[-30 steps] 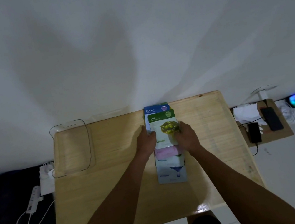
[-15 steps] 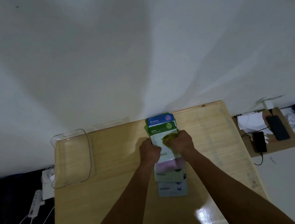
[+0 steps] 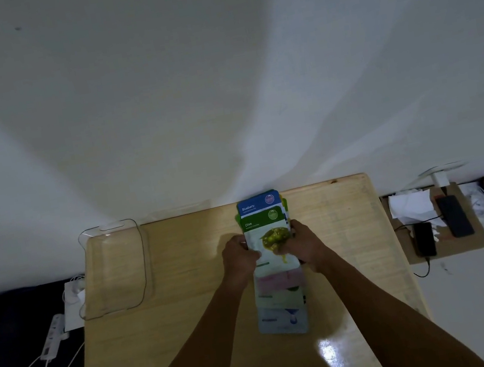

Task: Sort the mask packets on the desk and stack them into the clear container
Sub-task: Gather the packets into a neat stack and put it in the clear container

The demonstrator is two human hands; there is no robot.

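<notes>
Fingers of our left hand curl round the left edge of the Olive packet. Our right hand curls round its right edge with the thumb on top. So both hands are closed on that one packet and hold nothing else. It sits on top of a line of packets in the middle of the desk. The line runs straight away from us, each packet partly over the next. A Blueberry packet peeks out at the far end, and a pink one, a pale green one and a pale blue one lie nearer to us. We cannot tell if the Olive packet is lifted or flat on the pile. The box is at the far left corner of the desk, well apart from the pile, and we see nothing in it. That matters most for the next move: the box is to the left of our hands, so our left hand is nearer. The long side of the box points away from us, the same way as the long side of the packet. We think the packet can go over to the left and drop in flat with no turn. Off the desk, phones lie on the right and a plug strip on the left.
</notes>
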